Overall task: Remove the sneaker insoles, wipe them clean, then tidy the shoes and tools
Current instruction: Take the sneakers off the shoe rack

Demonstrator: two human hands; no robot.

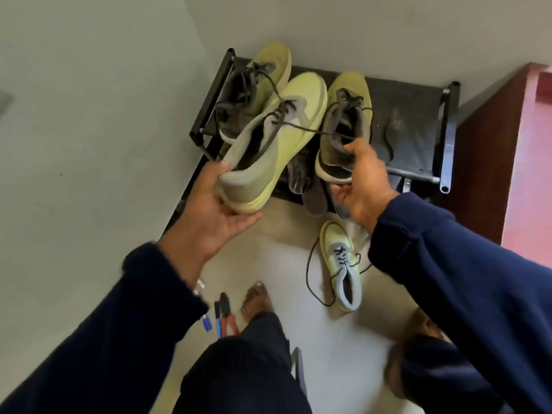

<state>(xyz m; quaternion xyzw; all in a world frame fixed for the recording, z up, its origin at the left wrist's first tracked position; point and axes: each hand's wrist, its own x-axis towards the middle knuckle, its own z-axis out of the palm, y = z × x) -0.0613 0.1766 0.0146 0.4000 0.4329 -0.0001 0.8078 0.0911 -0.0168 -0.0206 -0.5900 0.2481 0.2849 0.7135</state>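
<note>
Nearest you, by your bare left foot (257, 303), the tools lie loose on the pale floor (298, 243): red-handled pliers (227, 315), a blue-capped marker (218, 319) and a small blue object (207, 322) I cannot identify. They sit close to the wall, apparently not yet tidied.

A little farther out, 1 pale yellow-and-grey sneaker (342, 265) lies on the floor with its dark lace trailing in a loop, toe toward the rack. It looks like the mate waiting its turn.

Your left hand (219, 210) cups the heel of a second pale yellow-and-grey sneaker (277, 135), palm under the sole and thumb curled over the heel collar, so the shoe stays level in the air with its toe aimed at the rack. Your right hand (363, 180) pinches the heel collar of an olive-yellow sneaker with a dark lining (346, 124), fingers curled into the opening, likely to steady or shift it and make room.

Between your hands, 2 grey insoles (304, 183) hang over the rack's front edge, out of the shoes. Whether they are wiped I cannot tell.

Farthest, the black metal-framed shoe rack with a dark fabric shelf (418, 115) stands against the wall, and another olive-yellow sneaker (263, 85) rests at its left end. My guess is you are at the tidying stage, setting shoes back in a row.
</note>
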